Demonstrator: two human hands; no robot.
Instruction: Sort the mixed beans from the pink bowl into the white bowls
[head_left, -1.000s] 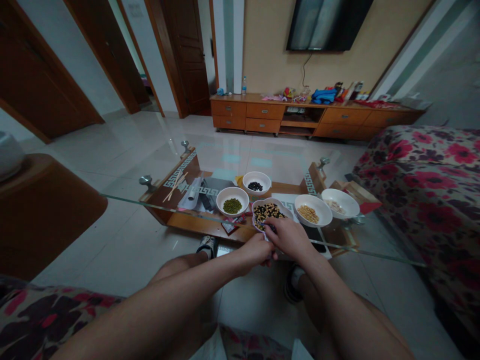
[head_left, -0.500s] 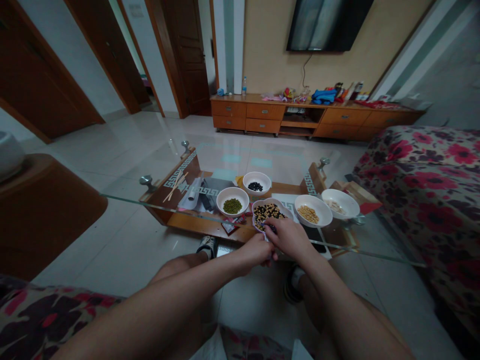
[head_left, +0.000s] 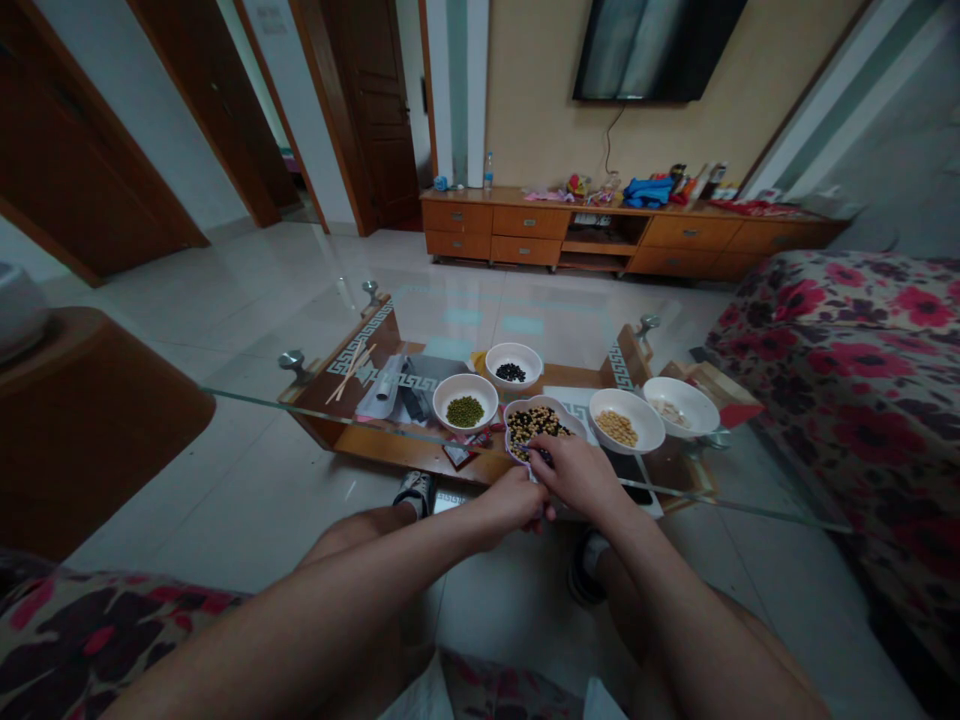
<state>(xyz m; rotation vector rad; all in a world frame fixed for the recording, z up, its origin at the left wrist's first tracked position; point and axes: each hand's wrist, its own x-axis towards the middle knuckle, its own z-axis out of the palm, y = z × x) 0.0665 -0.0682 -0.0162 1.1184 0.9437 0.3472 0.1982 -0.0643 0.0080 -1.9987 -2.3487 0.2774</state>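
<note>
A flower-shaped white dish with a purple rim (head_left: pixel 561 409) holds mixed black and yellow beans and sits at the front of the table. My right hand (head_left: pixel 574 478) reaches over its near edge, with the fingertips among the beans; whether they grip any is hidden. Just below, my left hand (head_left: pixel 510 505) closes on the dish's lower rim. Behind it stand white bowls of green beans (head_left: pixel 438 405) and black beans (head_left: pixel 491 364). To the right are white bowls of yellow soybeans (head_left: pixel 654 429) and pale beans (head_left: pixel 709 416).
The bowls rest on the wooden shelf (head_left: pixel 405 447) of a glass-topped coffee table, whose glass front edge (head_left: pixel 255 397) runs past my wrists. Chopsticks (head_left: pixel 349 372) and packets lie at the left. Floral sofas (head_left: pixel 862 400) flank the table. A wooden sideboard (head_left: pixel 525 222) stands beyond.
Both hands stay at the dish with no clear shift. Only my view has moved very slightly.
</note>
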